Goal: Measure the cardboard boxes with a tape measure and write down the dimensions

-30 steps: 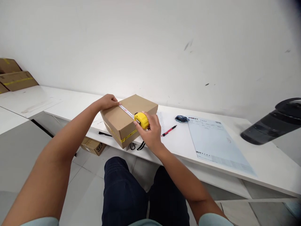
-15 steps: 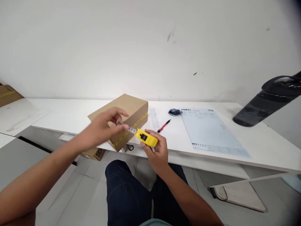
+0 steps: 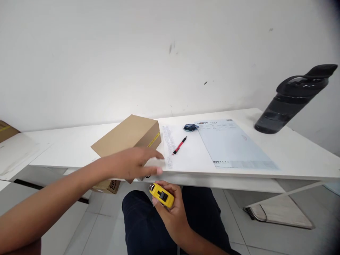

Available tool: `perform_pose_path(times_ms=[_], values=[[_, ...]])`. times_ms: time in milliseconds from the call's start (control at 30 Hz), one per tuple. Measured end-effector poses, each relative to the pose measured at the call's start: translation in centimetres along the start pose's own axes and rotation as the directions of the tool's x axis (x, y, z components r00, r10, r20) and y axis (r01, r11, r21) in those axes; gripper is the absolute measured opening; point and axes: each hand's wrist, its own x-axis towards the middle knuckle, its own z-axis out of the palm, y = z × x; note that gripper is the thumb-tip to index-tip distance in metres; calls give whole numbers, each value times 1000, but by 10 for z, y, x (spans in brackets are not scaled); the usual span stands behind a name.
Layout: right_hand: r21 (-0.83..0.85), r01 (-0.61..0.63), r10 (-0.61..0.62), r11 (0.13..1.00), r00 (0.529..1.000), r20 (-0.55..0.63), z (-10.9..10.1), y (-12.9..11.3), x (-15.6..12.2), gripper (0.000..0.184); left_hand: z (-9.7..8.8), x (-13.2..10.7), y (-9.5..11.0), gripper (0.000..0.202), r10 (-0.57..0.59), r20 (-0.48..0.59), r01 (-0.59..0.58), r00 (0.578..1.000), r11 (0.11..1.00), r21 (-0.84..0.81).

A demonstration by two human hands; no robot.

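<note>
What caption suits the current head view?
Yellow tape measure in the right hand, open left hand near a cardboard box.

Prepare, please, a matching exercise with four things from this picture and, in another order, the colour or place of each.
1. tape measure
2. pen
3. cardboard box
4. bottle

A. brown, with yellow tape
B. dark, rightmost of the four
C. held in the right hand
D. red and black

Pairs: 1-C, 2-D, 3-A, 4-B

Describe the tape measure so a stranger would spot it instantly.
Find the long white table, then look in front of it to the person's right hand. The tape measure is gripped there: a small, bright yellow case with a black button, unlike the big brown box.
</note>
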Motion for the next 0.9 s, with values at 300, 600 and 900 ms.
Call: perform_pose_path(times_ms=[300, 600, 900], values=[[-109, -273, 277, 956, 961, 16, -13, 18, -17, 54, -30, 89, -61, 100, -438, -253, 489, 863, 851, 191], [-128, -307, 311, 943, 950, 6, -20, 21, -15, 52, -11, 94, -54, 96, -498, -311, 572, 809, 788, 228], [-112, -349, 353, 931, 935, 25, -23, 27, -24, 54, -66, 69, -76, 80, -499, -199, 518, 843, 854, 50]])
